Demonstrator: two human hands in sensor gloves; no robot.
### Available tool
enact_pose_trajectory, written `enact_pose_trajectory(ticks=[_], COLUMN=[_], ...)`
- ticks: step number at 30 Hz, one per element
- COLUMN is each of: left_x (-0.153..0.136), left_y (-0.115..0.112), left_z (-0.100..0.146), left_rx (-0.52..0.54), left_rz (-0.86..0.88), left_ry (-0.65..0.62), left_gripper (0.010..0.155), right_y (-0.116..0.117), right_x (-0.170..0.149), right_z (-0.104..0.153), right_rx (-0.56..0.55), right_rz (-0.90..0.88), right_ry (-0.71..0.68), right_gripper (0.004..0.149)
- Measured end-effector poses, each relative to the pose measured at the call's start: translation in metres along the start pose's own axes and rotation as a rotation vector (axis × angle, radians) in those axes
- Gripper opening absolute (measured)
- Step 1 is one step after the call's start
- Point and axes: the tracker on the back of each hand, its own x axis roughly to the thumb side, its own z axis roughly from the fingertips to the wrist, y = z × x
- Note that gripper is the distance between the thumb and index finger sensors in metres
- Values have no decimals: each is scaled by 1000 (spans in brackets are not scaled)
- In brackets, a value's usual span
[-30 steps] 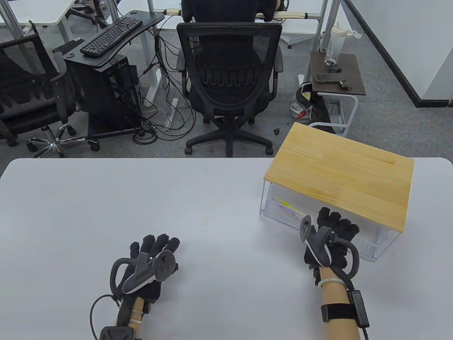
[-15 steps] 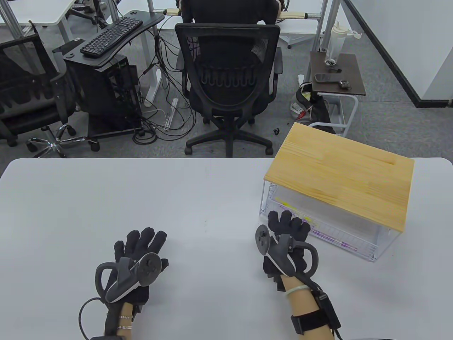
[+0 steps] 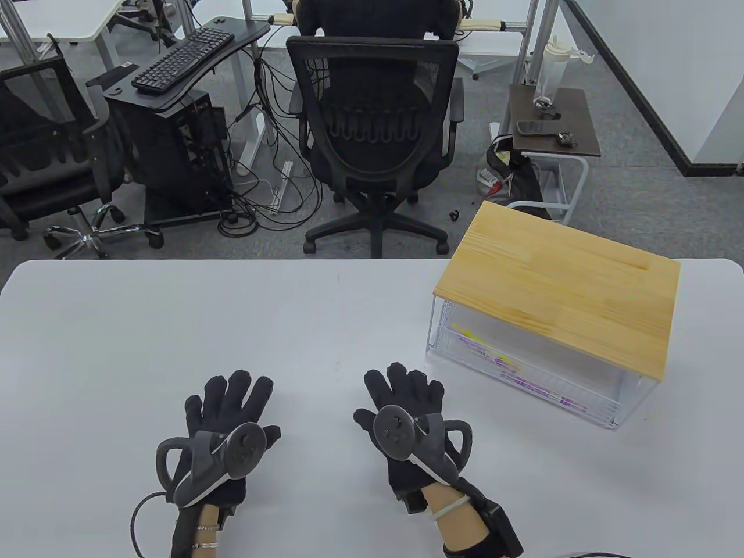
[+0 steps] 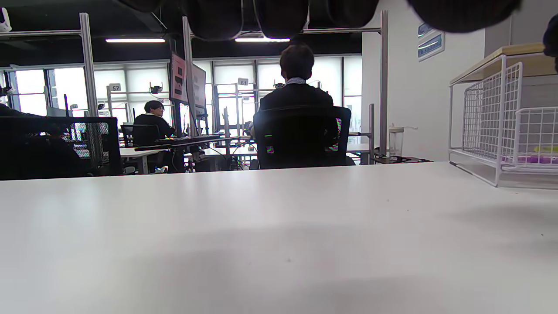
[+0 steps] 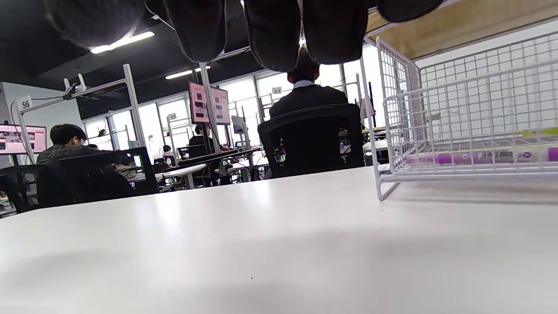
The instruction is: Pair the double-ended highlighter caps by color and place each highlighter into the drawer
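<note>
A white wire drawer (image 3: 604, 414) sits pushed in under a wooden-topped wire rack (image 3: 558, 285) at the table's right. Inside it lie a purple highlighter (image 5: 471, 157) and a yellow one (image 3: 468, 334). My left hand (image 3: 229, 398) rests flat on the white table (image 3: 174, 325) with fingers spread, holding nothing. My right hand (image 3: 407, 389) lies flat beside it near the table's middle, fingers straight and empty, well left of the drawer. In both wrist views only the fingertips (image 5: 270, 30) show along the top edge.
A person sits with their back to me in a black mesh office chair (image 3: 375, 128) beyond the table's far edge. A side table (image 3: 552, 119) with a bottle and phone stands behind the rack. Desks and a keyboard (image 3: 180, 58) are at the far left.
My right hand has left the drawer front and moved left and back onto the table, fingers spreading flat. My left hand shifted slightly left and settled flat.
</note>
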Motion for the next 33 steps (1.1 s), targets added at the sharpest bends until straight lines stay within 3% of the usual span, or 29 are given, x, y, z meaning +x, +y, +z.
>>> enact_pose_trajectory(ticks=[33], left_x=[6], left_y=[-1], left_z=[-1], left_rx=[-61], left_rz=[-30], left_ry=[6], left_gripper=[77], right_y=[16], right_x=[11], right_z=[6], right_rx=[106], right_rz=[88], right_ry=[-50], right_gripper=[75])
